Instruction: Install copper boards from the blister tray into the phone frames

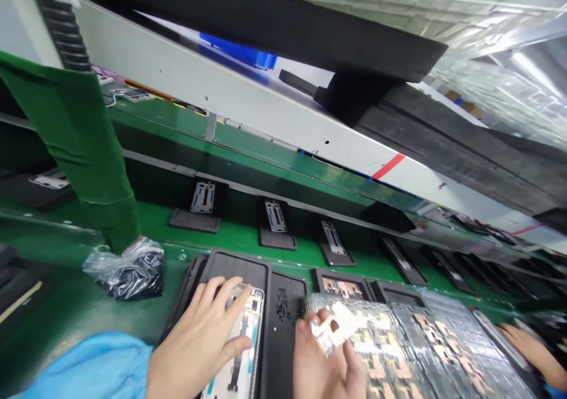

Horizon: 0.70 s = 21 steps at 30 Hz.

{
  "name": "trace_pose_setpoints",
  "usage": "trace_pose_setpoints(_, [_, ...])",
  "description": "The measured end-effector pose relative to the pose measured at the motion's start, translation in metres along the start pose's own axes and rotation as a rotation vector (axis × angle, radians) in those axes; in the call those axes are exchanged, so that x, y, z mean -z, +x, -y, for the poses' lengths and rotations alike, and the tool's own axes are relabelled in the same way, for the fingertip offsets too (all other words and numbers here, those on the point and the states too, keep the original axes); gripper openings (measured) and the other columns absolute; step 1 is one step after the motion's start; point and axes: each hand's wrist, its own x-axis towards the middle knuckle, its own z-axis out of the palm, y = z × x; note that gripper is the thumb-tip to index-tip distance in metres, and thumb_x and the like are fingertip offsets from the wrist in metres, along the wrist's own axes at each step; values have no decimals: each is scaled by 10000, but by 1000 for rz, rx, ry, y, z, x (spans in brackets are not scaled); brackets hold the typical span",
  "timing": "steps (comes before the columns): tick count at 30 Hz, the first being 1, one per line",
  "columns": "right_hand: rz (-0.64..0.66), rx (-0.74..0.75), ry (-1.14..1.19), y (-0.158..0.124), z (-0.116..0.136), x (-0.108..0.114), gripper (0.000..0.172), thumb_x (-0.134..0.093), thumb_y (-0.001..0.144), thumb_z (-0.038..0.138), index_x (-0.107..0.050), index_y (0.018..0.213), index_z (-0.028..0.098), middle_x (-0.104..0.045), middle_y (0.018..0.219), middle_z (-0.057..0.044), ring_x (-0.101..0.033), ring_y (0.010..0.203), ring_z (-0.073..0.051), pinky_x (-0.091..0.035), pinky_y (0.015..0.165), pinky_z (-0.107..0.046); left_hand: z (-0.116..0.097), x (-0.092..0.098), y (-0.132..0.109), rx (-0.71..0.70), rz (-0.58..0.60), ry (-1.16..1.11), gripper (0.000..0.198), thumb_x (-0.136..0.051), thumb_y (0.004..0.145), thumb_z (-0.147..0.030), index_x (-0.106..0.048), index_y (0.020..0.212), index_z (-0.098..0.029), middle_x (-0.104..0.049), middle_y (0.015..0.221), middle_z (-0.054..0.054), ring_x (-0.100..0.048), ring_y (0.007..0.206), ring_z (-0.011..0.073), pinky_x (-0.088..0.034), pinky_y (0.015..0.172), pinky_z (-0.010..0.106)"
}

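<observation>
My left hand [208,322] rests with spread fingers over a phone frame [241,352], touching its upper part. The frame is pale with blue strips and a dark ribbon, and it lies in a black foam tray [237,264]. To the right, my right hand [321,352] holds a thin shiny metal plate [339,328] with a square cutout, fingers curled around its lower edge. Beneath that plate, a clear plastic tray [376,328] carries several copper and silver pieces. Small black bits [282,304] lie on another black tray [279,363] between my hands.
Foam trays with phone frames [275,216] stand in a row on the green surface behind. A plastic bag of black material [133,269] sits left, below a green sleeve-covered post [88,145]. A white shelf beam [266,112] crosses overhead. Another person's hand [527,346] is at far right.
</observation>
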Motion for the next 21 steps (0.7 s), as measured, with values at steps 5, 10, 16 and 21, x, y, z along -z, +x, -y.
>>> trace_pose_setpoints(5, [-92,-77,60,8,4,-30,279,-533,1057,397,-731,1219,285,-767,1168,-57,-729,1107,-227,-600,955,-406,7,-5,-2,-183,-20,243,333,-672,1007,-238,-688,1337,-278,-548,1577,95,-459,1446,404,-436,1153,675])
trace_pose_setpoints(10, [-14,80,-330,19,-3,-43,234,-671,1001,392,-729,1153,224,-802,1098,-67,-764,999,-222,-601,868,-348,13,-5,-3,-277,2,316,520,-677,1015,-306,-570,1508,-181,-534,1605,155,-455,1484,457,-418,1167,734])
trace_pose_setpoints(16, [247,108,-535,31,4,-48,177,-715,972,290,-773,1126,228,-793,1108,-78,-736,1024,-243,-588,923,-389,8,5,-11,-352,-21,265,403,-666,1017,-286,-628,1415,-231,-572,1582,105,-481,1492,400,-441,1195,672])
trace_pose_setpoints(21, [735,428,-953,35,14,-64,276,-610,1002,123,-693,1233,248,-759,1133,-68,-663,1063,-253,-573,947,-448,6,12,-32,-628,-81,157,394,-514,1024,-75,-636,1379,-195,-782,1282,49,-704,1260,201,-337,1288,395])
